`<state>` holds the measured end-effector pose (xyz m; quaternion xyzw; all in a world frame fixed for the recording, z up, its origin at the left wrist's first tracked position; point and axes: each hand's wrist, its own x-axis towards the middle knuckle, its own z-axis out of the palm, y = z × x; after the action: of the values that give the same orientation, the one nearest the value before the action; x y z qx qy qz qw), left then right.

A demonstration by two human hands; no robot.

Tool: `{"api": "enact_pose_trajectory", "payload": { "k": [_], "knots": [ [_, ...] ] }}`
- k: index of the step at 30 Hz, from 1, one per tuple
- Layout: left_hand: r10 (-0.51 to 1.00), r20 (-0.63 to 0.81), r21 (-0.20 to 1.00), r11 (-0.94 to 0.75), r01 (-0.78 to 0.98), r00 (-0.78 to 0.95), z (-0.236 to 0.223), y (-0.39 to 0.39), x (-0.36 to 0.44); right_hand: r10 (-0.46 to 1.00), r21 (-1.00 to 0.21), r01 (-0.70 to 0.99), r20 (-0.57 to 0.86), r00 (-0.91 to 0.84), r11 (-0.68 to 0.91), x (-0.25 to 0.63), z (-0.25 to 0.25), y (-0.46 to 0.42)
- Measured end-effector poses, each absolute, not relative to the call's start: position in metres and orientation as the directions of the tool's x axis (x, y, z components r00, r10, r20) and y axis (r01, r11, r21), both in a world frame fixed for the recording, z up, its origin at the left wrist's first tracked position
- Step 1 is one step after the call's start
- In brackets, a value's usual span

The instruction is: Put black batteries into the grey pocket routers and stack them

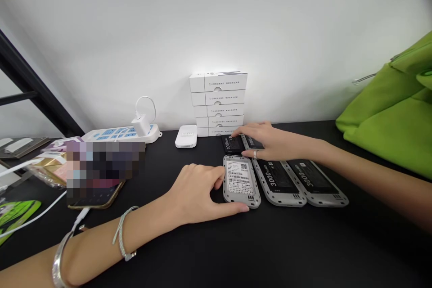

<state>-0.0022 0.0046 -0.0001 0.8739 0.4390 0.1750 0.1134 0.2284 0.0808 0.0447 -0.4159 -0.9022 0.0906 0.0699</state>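
My left hand (199,193) grips a small grey-rimmed electronic device (241,181) by its left side and near edge, thumb along the bottom. Its open back shows a white label with barcodes and a square code. My right hand (259,139) reaches in from the right, with a ring on one finger. Its thumb and forefinger pinch a black battery (232,143) marked 3000mAh behind that device. Under and beside the right hand lie more such devices with black batteries in them: a middle one (280,182) and a right one (315,182). Another is partly hidden behind my right hand.
Several white boxes (219,103) stand stacked against the wall, beside a small pile of white cards (186,136). A power strip (118,134) holds a white charger (141,125). On the left lie a phone (97,200), cables and packets. A green bag (388,108) rests at right.
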Motion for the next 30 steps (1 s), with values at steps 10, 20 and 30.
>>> {"api": "enact_pose_trajectory", "payload": {
  "k": [10,20,30],
  "knots": [
    [0.786,0.22,0.341,-0.617,0.709,0.578,-0.001,0.004,-0.003,0.741,-0.282,0.698,0.08,-0.667,0.658,0.224,0.029,0.104],
    [0.785,0.203,0.334,-0.617,0.712,0.585,-0.002,0.006,-0.003,0.796,-0.435,0.667,0.355,-0.49,0.605,0.223,0.045,0.074],
    [0.794,0.206,0.337,-0.606,0.721,0.571,-0.002,0.006,-0.001,0.844,-0.523,0.682,0.154,-0.514,0.511,0.225,0.026,0.018]
  ]
}}
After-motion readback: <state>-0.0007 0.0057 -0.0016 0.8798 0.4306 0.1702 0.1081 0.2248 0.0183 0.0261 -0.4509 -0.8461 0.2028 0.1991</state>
